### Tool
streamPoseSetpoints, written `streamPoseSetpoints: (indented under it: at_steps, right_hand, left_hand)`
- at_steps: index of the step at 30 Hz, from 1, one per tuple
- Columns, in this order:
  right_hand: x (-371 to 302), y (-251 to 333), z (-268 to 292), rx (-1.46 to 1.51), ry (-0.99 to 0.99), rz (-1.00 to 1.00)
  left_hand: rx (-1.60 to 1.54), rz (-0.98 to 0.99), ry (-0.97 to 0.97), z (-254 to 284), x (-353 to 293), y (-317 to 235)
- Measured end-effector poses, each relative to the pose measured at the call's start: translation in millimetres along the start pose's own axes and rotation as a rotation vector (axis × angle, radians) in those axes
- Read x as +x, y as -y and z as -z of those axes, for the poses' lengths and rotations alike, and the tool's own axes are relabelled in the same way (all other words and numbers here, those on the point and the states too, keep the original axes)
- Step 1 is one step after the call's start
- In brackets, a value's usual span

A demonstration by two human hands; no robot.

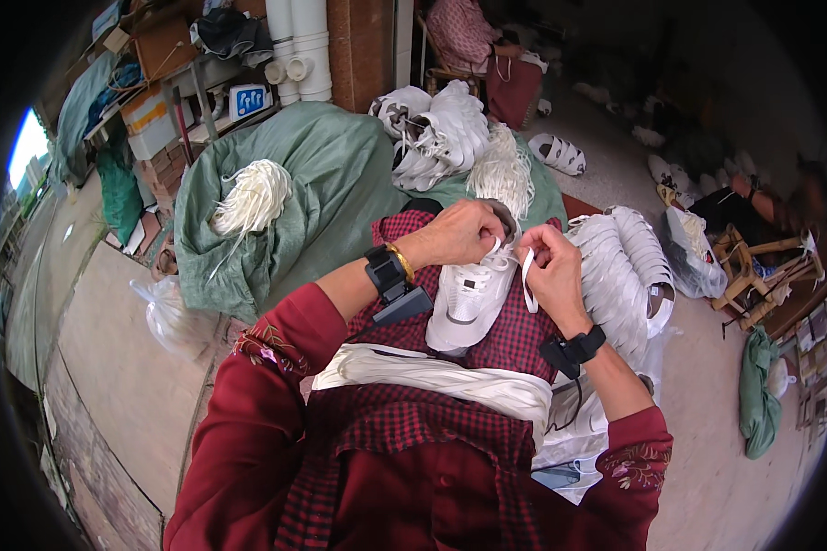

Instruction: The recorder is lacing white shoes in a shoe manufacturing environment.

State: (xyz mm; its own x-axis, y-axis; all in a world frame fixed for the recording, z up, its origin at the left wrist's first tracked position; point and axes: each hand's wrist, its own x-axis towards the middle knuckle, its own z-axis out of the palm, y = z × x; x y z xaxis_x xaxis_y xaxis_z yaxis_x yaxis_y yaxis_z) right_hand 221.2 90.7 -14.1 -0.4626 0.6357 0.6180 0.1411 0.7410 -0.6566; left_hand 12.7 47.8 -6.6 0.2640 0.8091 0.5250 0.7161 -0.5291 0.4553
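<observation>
A white sneaker (469, 308) rests on my lap over a red-and-black checked apron (395, 321), its toe toward me. My left hand (452, 231) is closed at the shoe's upper eyelets, pinching a white shoelace (527, 280) near the tongue. On the other side my right hand (553, 274) pinches the lace too, and a loop of it hangs below the fingers. The fingertips partly hide the upper eyelets and the shoe's opening. Across my lap, nearer my body, lies a thick bundle of white laces (432, 370).
White shoes (611, 257) are stacked at my right, and more shoes (441, 129) are piled ahead. Green sacks (331, 156) carry bunches of laces (255, 197). A wooden chair (753, 275) stands far right. Another person (464, 37) sits at the back, handling a shoe.
</observation>
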Motion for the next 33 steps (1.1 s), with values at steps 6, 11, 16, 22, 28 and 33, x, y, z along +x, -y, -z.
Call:
streamPoseSetpoints:
  at_steps: [6,11,16,22,28,33]
  right_hand:
    - [1,1,-9,-0.07,0.013,0.047]
    - [-2,-15,-16,0.35,0.003,-0.36]
    - [1,-21,-16,0.048,0.001,-0.234]
    - [28,-17,11,0.318,0.378,-0.467]
    - [20,-26,1,0.148,0.395,-0.218]
    - [14,-11,2,-0.064,0.277,-0.073]
  left_hand:
    - [-0.036,-0.008,-0.054,-2,-3,1]
    - [-0.046,-0.017,-0.083,-6,-5,3]
    - [-0.009,-0.033,-0.099,-8,-2,-1]
    - [-0.02,0.001,-0.08,-5,-4,2]
    - [0.176,-0.012,0.095,-1,10,1]
    - [0.541,0.071,-0.098,71,7,21]
